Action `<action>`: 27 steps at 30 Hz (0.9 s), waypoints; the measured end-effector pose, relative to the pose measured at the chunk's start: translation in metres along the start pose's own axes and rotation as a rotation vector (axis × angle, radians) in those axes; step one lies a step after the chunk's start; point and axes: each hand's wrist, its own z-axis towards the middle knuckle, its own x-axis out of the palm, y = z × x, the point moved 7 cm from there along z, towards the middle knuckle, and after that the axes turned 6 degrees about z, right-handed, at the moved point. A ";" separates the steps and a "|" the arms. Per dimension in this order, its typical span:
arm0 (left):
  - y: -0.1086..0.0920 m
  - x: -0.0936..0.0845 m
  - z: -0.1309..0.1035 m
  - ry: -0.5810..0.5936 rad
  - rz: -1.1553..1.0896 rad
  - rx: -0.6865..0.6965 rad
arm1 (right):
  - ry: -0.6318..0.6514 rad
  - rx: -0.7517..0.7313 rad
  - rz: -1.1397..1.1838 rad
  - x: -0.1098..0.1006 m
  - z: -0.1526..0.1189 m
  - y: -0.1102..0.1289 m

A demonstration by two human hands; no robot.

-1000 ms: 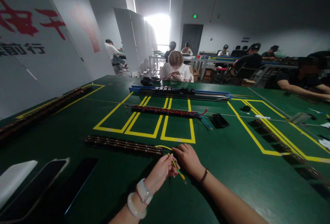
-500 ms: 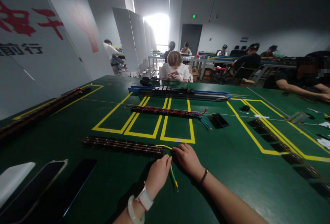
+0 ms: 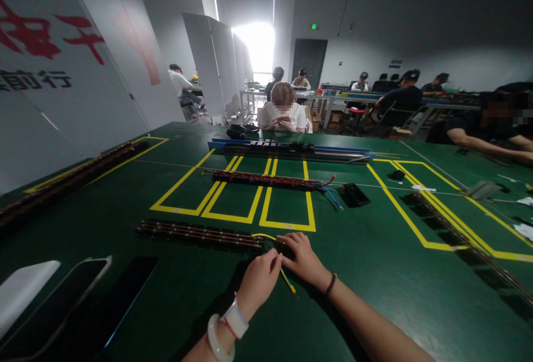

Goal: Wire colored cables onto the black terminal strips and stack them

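Note:
My left hand [image 3: 261, 276], with a watch and a pale bangle at the wrist, is closed at the right end of a dark strip with copper rods [image 3: 200, 234]. Its fingertips pinch a yellow-green wire [image 3: 288, 283], whose lug end sticks out toward the lower right. My right hand [image 3: 302, 256], wearing a beaded bracelet, meets it from the right. The right fingers are bent together at the end of a yellow wire [image 3: 264, 235] that runs out of the strip. Its fingertips partly hide that wire.
Beyond lies a strip with red and blue wires [image 3: 266, 180], a black box [image 3: 353, 194] and blue rails [image 3: 291, 150]. Phones [image 3: 129, 295] lie at the lower left. Long strips [image 3: 470, 240] lie right and far left. A person [image 3: 283, 109] sits opposite; others sit behind.
My left hand has moved slightly right and up, closer to my right fingers. The yellow-green wire's lug end has swung to the right and up a little.

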 end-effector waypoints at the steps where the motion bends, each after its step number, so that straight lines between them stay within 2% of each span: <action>1: -0.001 0.000 0.000 -0.002 0.004 0.008 | 0.002 0.007 0.012 0.000 0.000 0.000; 11: -0.001 -0.005 0.000 -0.048 -0.168 0.000 | 0.058 0.077 0.089 0.006 -0.001 0.000; 18: 0.013 0.019 0.005 0.130 -0.450 -0.149 | 0.012 0.084 0.161 0.006 -0.002 -0.002; 23: 0.021 0.029 0.009 0.147 -0.609 -0.191 | -0.022 0.082 0.203 0.004 -0.003 0.001; 27: 0.025 0.037 0.007 0.234 -0.651 -0.221 | -0.069 0.063 0.301 0.001 -0.004 0.002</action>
